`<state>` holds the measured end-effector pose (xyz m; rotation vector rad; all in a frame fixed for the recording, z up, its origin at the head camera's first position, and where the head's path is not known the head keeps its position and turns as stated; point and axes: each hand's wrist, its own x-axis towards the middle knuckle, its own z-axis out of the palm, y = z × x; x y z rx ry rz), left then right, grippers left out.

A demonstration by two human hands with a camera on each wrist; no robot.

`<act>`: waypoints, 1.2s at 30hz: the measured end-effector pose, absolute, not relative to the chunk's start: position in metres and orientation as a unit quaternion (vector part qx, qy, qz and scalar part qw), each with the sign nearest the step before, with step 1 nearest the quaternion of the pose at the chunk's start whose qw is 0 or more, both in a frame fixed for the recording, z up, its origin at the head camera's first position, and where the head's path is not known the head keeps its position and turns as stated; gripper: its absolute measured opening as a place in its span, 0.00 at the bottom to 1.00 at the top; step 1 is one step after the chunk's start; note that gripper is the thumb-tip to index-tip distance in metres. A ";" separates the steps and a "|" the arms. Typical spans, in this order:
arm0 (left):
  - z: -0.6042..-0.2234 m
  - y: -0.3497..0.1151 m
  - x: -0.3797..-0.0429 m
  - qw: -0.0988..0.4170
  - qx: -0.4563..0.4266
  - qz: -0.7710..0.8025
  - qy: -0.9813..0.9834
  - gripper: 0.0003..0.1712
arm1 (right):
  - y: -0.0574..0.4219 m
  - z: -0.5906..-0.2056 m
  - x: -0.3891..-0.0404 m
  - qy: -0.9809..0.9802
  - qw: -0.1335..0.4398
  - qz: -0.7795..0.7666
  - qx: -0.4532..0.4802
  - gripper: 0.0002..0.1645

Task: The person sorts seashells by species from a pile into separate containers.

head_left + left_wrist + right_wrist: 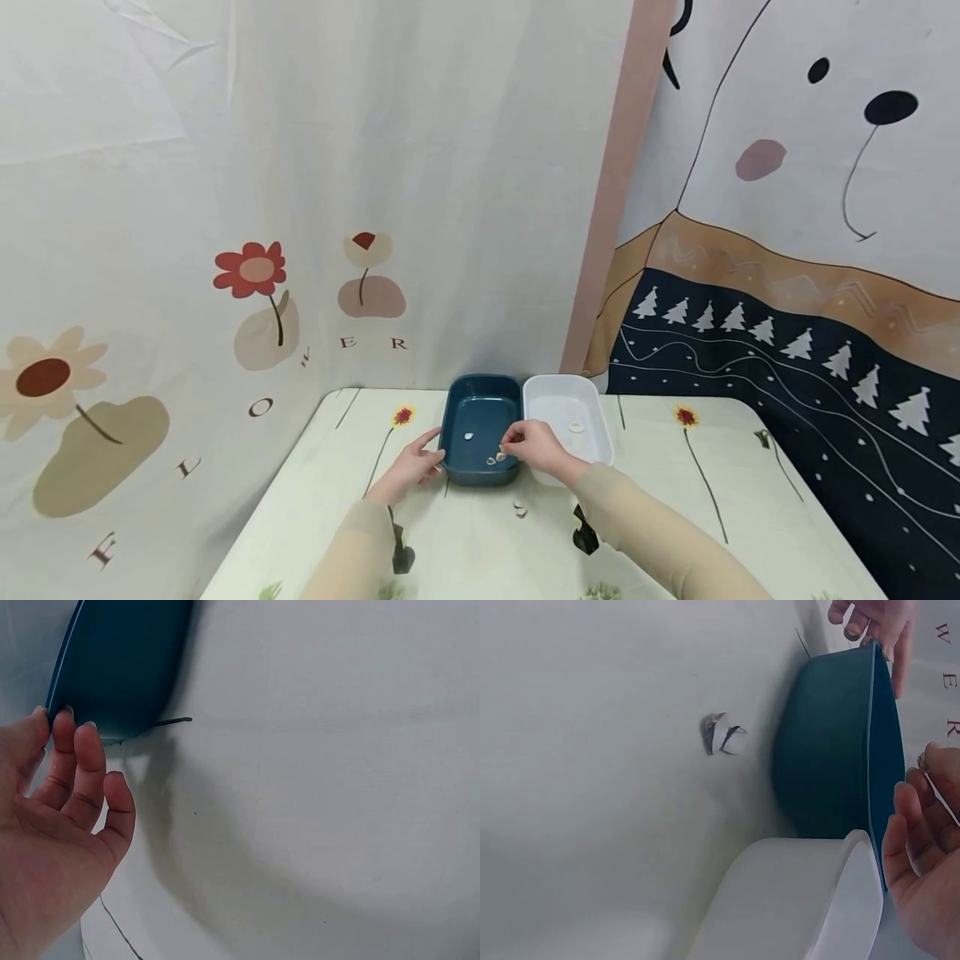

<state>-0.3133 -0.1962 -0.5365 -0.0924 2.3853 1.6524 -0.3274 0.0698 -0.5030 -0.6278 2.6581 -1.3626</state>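
Note:
My left hand holds the left rim of a dark blue rectangular basin, thumb and fingertips at its edge in the left wrist view. Over the basin's right side, the right hand pinches a small tan shell between thumb and fingers. Inside the basin lie a white shell and, just below the right fingertips, a small tan shell. Against the basin's right side stands a white basin, with a pale round piece in it; the right wrist passes over its near left part.
Two small shells lie close together on the tablecloth in front of the basins. A printed curtain hangs right behind the table, and another covers the right side.

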 end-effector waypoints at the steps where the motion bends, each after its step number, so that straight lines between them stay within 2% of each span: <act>1: -0.536 -0.196 -0.313 0.119 -0.031 0.564 0.816 0.32 | 0.069 -0.503 -0.329 0.871 0.046 -0.447 -0.199 0.03; 15: -0.532 -0.193 -0.310 0.121 -0.033 0.560 0.819 0.31 | 0.065 -0.502 -0.342 0.887 0.006 -0.440 -0.139 0.03; 21: -0.533 -0.194 -0.311 0.117 -0.032 0.562 0.819 0.32 | 0.067 -0.501 -0.343 0.886 0.010 -0.445 -0.133 0.06; 36: -0.538 -0.194 -0.314 0.113 -0.025 0.561 0.820 0.32 | 0.082 -0.503 -0.319 0.886 0.021 -0.430 -0.173 0.04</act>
